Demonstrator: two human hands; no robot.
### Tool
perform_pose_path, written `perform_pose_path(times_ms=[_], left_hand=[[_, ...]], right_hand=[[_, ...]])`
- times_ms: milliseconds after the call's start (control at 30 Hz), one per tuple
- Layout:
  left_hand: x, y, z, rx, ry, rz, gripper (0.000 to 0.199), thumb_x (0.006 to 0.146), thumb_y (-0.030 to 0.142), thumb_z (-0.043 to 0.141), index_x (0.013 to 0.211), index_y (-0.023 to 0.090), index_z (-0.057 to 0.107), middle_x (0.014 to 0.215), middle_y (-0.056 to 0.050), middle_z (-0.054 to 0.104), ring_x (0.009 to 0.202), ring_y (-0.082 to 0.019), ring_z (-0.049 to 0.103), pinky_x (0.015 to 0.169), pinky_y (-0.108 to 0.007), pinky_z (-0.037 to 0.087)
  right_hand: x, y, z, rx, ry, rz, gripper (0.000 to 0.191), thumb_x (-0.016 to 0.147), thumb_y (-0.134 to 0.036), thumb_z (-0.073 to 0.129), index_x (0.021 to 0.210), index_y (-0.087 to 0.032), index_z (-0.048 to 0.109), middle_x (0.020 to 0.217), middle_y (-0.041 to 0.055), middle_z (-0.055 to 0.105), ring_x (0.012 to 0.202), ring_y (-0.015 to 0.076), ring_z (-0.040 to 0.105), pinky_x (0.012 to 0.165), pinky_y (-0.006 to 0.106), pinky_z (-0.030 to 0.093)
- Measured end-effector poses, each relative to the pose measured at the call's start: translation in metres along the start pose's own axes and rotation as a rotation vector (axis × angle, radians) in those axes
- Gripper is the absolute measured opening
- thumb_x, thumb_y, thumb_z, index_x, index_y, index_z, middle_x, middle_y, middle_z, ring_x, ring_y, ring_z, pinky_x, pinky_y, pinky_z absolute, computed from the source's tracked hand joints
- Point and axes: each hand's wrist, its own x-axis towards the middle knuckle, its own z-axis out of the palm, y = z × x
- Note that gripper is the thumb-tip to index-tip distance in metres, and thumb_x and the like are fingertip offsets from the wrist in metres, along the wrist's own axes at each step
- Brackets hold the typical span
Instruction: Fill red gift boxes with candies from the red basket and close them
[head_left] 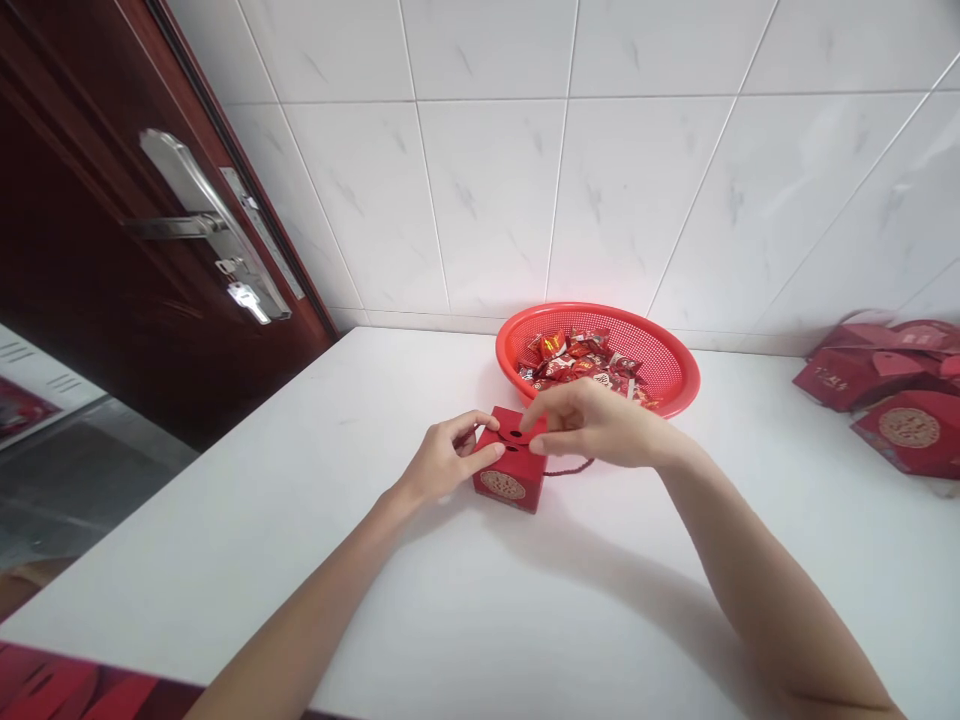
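A small red box [508, 484] with a gold round emblem stands on the white table, its top flaps with dark holes nearly together. My left hand [444, 458] grips the box's left top edge with thumb and fingers. My right hand [589, 425] is at the top right of the box, fingers bent and thumb near the flap. A dark red cord [568, 470] extends from the box's right side beneath my right hand. Just behind is a red plastic basket [675, 375] holding wrapped candies [577, 358].
Several red boxes [900, 390] lie at the table's right by the tiled wall. A brown door [97, 250] with a metal handle stands at the left. More red items [67, 690] show below the table's front left edge [105, 662].
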Motion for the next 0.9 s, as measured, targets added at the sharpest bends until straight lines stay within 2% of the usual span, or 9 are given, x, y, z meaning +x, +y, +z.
perform_pose_path(times_ms=[100, 200, 300, 367, 500, 600, 700, 800, 900], left_hand=[[-0.002, 0.003, 0.005, -0.042, -0.014, -0.019, 0.028, 0.080, 0.044, 0.071, 0.095, 0.021, 0.070, 0.059, 0.008, 0.033, 0.056, -0.011, 0.030, 0.054, -0.024, 0.025], [-0.001, 0.008, 0.001, -0.202, -0.007, -0.093, 0.031, 0.073, 0.044, 0.076, 0.093, 0.020, 0.073, 0.056, 0.008, 0.040, 0.053, -0.010, 0.035, 0.052, -0.024, 0.028], [0.005, 0.010, -0.013, -0.478, 0.188, -0.166, 0.029, 0.065, 0.038, 0.081, 0.084, 0.017, 0.074, 0.054, 0.007, 0.045, 0.051, -0.009, 0.038, 0.053, -0.024, 0.033], [0.009, 0.009, -0.025, -0.590, 0.331, -0.160, 0.026, 0.063, 0.034, 0.080, 0.080, 0.017, 0.072, 0.050, 0.009, 0.038, 0.049, -0.007, 0.033, 0.055, -0.023, 0.036], [0.014, 0.004, -0.041, -0.698, 0.426, -0.171, 0.024, 0.062, 0.028, 0.077, 0.080, 0.018, 0.066, 0.047, 0.013, 0.032, 0.045, -0.005, 0.028, 0.054, -0.021, 0.037], [0.015, 0.005, -0.044, -0.755, 0.425, -0.185, 0.021, 0.062, 0.024, 0.075, 0.079, 0.017, 0.066, 0.048, 0.011, 0.039, 0.044, -0.005, 0.030, 0.054, -0.022, 0.039], [0.012, 0.010, -0.045, -0.793, 0.390, -0.180, 0.023, 0.059, 0.022, 0.071, 0.081, 0.016, 0.070, 0.057, 0.005, 0.056, 0.048, -0.007, 0.042, 0.058, -0.026, 0.046], [0.008, 0.014, -0.045, -0.822, 0.284, -0.118, 0.031, 0.058, 0.020, 0.070, 0.089, 0.017, 0.075, 0.077, -0.003, 0.073, 0.060, -0.013, 0.059, 0.068, -0.032, 0.053], [0.003, 0.017, -0.042, -0.822, 0.148, -0.019, 0.035, 0.062, 0.016, 0.073, 0.097, 0.019, 0.077, 0.090, -0.005, 0.079, 0.072, -0.018, 0.069, 0.077, -0.037, 0.057]], right_hand=[[0.006, -0.001, 0.015, -0.250, -0.021, 0.125, 0.022, 0.087, -0.024, 0.068, 0.108, -0.019, 0.072, 0.064, -0.0044, 0.054, 0.057, 0.0118, 0.048, 0.052, 0.025, 0.031], [0.010, -0.001, 0.025, -0.414, -0.023, 0.152, 0.022, 0.089, -0.025, 0.066, 0.110, -0.020, 0.071, 0.074, -0.0003, 0.063, 0.063, 0.0141, 0.054, 0.056, 0.026, 0.033], [0.011, 0.000, 0.027, -0.486, -0.036, 0.158, 0.017, 0.090, -0.027, 0.064, 0.104, -0.022, 0.072, 0.082, 0.0017, 0.068, 0.068, 0.0157, 0.057, 0.058, 0.027, 0.034], [0.011, 0.000, 0.026, -0.518, -0.055, 0.174, 0.016, 0.091, -0.029, 0.063, 0.101, -0.023, 0.073, 0.084, 0.0022, 0.070, 0.069, 0.0168, 0.058, 0.058, 0.028, 0.034], [0.011, 0.001, 0.025, -0.543, -0.081, 0.173, 0.021, 0.093, -0.036, 0.063, 0.107, -0.025, 0.074, 0.086, 0.0046, 0.071, 0.072, 0.0199, 0.061, 0.060, 0.029, 0.034], [0.013, 0.002, 0.026, -0.525, -0.081, 0.163, 0.024, 0.093, -0.039, 0.063, 0.109, -0.026, 0.074, 0.089, 0.0065, 0.072, 0.074, 0.0226, 0.062, 0.061, 0.031, 0.035], [0.012, 0.002, 0.025, -0.495, -0.074, 0.155, 0.023, 0.092, -0.037, 0.065, 0.108, -0.025, 0.075, 0.091, 0.0062, 0.073, 0.075, 0.0221, 0.063, 0.060, 0.031, 0.036], [0.010, 0.001, 0.020, -0.367, -0.065, 0.159, 0.026, 0.087, -0.034, 0.070, 0.110, -0.021, 0.074, 0.086, 0.0051, 0.072, 0.070, 0.0196, 0.063, 0.058, 0.030, 0.038], [0.004, 0.000, 0.009, -0.093, -0.029, 0.136, 0.035, 0.082, -0.034, 0.076, 0.114, -0.019, 0.072, 0.073, 0.0010, 0.067, 0.064, 0.0178, 0.062, 0.056, 0.029, 0.043]])
